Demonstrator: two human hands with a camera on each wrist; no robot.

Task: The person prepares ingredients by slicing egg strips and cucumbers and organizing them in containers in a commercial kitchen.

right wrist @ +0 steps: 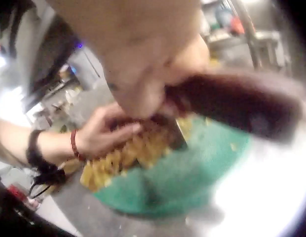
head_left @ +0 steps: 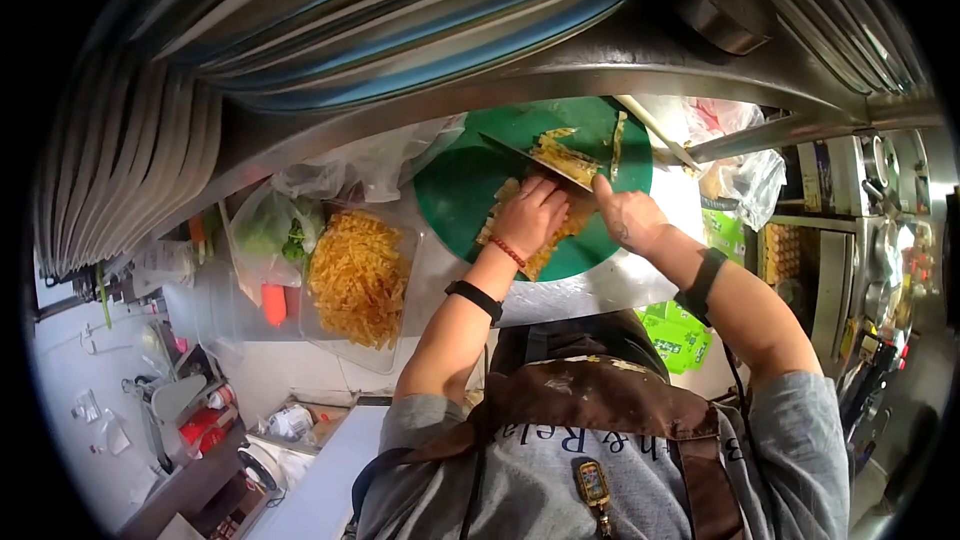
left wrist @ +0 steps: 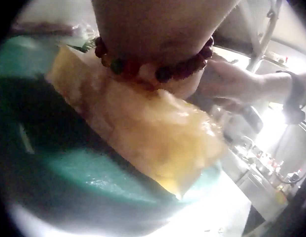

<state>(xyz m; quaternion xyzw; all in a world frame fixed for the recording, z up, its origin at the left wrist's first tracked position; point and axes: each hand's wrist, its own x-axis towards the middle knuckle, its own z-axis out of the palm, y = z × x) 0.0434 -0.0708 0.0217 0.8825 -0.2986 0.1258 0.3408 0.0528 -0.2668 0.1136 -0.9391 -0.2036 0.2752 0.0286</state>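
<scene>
My left hand (head_left: 535, 212) presses down on a stack of yellowish-brown food sheets (left wrist: 148, 133), fingers extended over it. The stack lies on a round green cutting board (head_left: 450, 190). My right hand (head_left: 630, 217) grips a cleaver by its dark handle (right wrist: 242, 101). Its blade (head_left: 518, 152) slants across the board just beyond the left fingertips, between the stack and a pile of cut strips (head_left: 565, 153). A single long strip (head_left: 617, 140) lies apart near the far right of the board.
A clear plastic tray (head_left: 410, 325) heaped with yellow strips (head_left: 355, 275) stands left of the board. Bagged greens (head_left: 270, 230) sit beyond it. Plates (head_left: 420, 30) are stacked on a metal shelf (head_left: 560, 83) overhead. Plastic bags (head_left: 745, 180) lie at the right.
</scene>
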